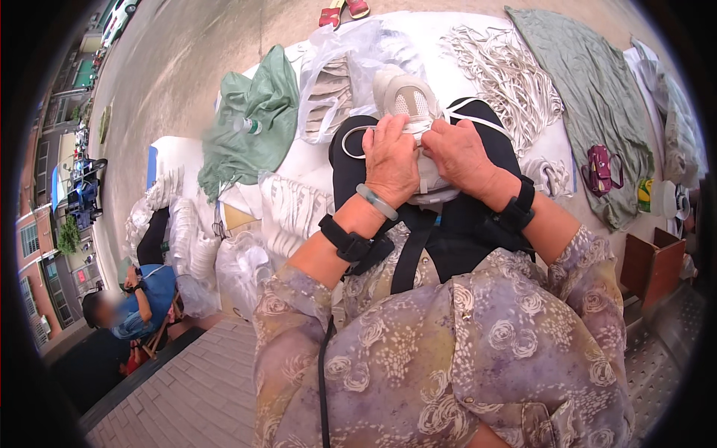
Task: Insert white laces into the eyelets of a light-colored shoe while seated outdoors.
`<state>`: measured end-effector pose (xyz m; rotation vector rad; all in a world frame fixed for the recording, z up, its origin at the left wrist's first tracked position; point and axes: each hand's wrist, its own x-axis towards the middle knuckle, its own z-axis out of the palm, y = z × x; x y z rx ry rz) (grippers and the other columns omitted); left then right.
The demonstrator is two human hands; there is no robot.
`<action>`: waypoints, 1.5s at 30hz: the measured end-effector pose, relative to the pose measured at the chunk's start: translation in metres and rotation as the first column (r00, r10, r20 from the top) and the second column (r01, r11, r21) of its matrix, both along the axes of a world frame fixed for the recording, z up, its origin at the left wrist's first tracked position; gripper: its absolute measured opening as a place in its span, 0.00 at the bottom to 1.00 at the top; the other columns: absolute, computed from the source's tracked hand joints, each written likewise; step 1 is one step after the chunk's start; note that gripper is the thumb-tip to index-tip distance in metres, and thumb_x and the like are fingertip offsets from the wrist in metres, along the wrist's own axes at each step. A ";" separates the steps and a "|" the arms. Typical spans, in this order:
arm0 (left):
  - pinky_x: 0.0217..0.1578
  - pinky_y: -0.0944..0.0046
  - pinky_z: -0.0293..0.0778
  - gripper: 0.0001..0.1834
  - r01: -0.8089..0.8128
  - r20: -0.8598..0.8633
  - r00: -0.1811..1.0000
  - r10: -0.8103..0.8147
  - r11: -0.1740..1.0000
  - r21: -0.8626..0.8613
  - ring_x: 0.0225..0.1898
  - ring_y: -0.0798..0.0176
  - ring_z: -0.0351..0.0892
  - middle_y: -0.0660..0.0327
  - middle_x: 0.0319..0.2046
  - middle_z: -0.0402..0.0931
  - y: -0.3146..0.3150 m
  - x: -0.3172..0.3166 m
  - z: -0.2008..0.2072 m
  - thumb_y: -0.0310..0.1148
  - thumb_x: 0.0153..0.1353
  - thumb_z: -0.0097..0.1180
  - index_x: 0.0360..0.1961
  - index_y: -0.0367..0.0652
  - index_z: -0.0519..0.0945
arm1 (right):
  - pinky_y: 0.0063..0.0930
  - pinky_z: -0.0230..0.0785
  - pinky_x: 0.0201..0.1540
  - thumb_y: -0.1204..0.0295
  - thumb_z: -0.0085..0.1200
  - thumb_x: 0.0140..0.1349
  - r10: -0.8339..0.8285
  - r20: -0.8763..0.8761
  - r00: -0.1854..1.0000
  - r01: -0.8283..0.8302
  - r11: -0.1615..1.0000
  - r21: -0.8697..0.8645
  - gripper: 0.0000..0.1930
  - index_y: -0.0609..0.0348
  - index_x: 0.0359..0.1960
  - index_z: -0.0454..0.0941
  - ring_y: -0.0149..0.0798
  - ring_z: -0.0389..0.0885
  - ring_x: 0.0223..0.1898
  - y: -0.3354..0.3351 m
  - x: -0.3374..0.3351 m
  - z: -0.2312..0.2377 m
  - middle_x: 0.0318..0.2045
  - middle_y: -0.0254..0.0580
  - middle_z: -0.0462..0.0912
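Shoe point(409, 104) on lap; laces point(508, 75) right; bags point(328, 82) left

A white sheet point(314, 160) is spread over the concrete ground point(187, 45) and carries the goods. On it lie a crumpled green sack point(250, 127), a clear plastic bag of pale soles point(332, 86), a heap of white laces point(508, 78), and a grey-green cloth point(597, 97) with a small maroon purse point(599, 169) on top. More clear bags of white pieces point(194, 239) sit along the sheet's left edge. A pair of red sandals point(343, 11) rests on the ground beyond the sheet.
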<state>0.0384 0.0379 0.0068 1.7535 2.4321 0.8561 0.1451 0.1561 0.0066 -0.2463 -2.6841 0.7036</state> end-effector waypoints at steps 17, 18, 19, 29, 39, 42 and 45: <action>0.50 0.56 0.60 0.12 -0.057 0.058 0.997 0.052 0.995 0.088 0.48 0.50 0.69 0.56 0.43 0.73 -0.011 -0.028 -0.001 0.27 0.46 0.53 0.34 0.41 0.75 | 0.35 0.55 0.34 0.75 0.51 0.51 -0.229 0.255 0.940 0.203 0.971 0.122 0.04 0.57 0.26 0.68 0.45 0.68 0.29 0.087 0.172 -0.002 0.25 0.41 0.68; 0.50 0.56 0.60 0.12 -0.062 0.087 0.994 0.059 0.998 0.026 0.47 0.50 0.69 0.57 0.42 0.73 -0.010 -0.030 -0.002 0.27 0.46 0.53 0.35 0.42 0.75 | 0.35 0.55 0.34 0.75 0.51 0.51 -0.236 0.267 0.934 0.210 0.970 0.122 0.04 0.57 0.26 0.68 0.45 0.68 0.29 0.083 0.169 -0.002 0.25 0.41 0.68; 0.50 0.56 0.61 0.13 -0.061 0.104 0.993 0.061 0.998 -0.008 0.47 0.50 0.69 0.57 0.42 0.73 -0.008 -0.033 -0.003 0.27 0.46 0.53 0.36 0.42 0.75 | 0.34 0.55 0.35 0.76 0.51 0.50 -0.191 0.243 0.951 0.170 0.980 0.108 0.05 0.56 0.28 0.69 0.44 0.69 0.30 0.079 0.162 -0.002 0.26 0.40 0.69; 0.49 0.57 0.61 0.11 0.209 0.012 0.978 -0.210 0.977 0.029 0.46 0.51 0.69 0.57 0.39 0.72 0.002 -0.036 0.007 0.24 0.44 0.54 0.32 0.42 0.73 | 0.34 0.58 0.46 0.74 0.56 0.48 -0.027 -0.054 0.998 0.024 0.998 -0.061 0.13 0.54 0.38 0.72 0.42 0.72 0.41 0.038 0.073 0.004 0.35 0.39 0.74; 0.46 0.58 0.63 0.05 0.215 -0.053 0.975 -0.214 0.977 0.006 0.30 0.53 0.72 0.59 0.22 0.71 0.008 -0.024 0.031 0.26 0.49 0.53 0.28 0.42 0.71 | 0.34 0.60 0.40 0.71 0.55 0.49 0.026 -0.001 1.000 -0.026 0.986 -0.166 0.12 0.55 0.37 0.72 0.41 0.73 0.33 0.026 0.051 0.004 0.26 0.37 0.73; 0.40 0.66 0.67 0.05 0.183 0.327 0.931 -0.164 0.983 -0.028 0.26 0.63 0.73 0.62 0.22 0.74 0.004 -0.038 0.040 0.26 0.53 0.53 0.32 0.41 0.72 | 0.34 0.63 0.34 0.71 0.54 0.51 0.003 -0.020 1.000 -0.009 0.964 -0.266 0.08 0.55 0.33 0.74 0.44 0.73 0.30 0.028 0.043 0.005 0.25 0.40 0.73; 0.33 0.74 0.68 0.06 0.086 0.773 0.632 -0.059 0.996 0.006 0.25 0.71 0.73 0.63 0.25 0.76 -0.006 -0.061 0.047 0.26 0.56 0.52 0.36 0.39 0.72 | 0.35 0.64 0.29 0.72 0.53 0.52 -0.009 -0.049 0.999 -0.005 0.963 -0.269 0.04 0.56 0.29 0.74 0.45 0.73 0.26 0.030 0.040 0.008 0.23 0.42 0.72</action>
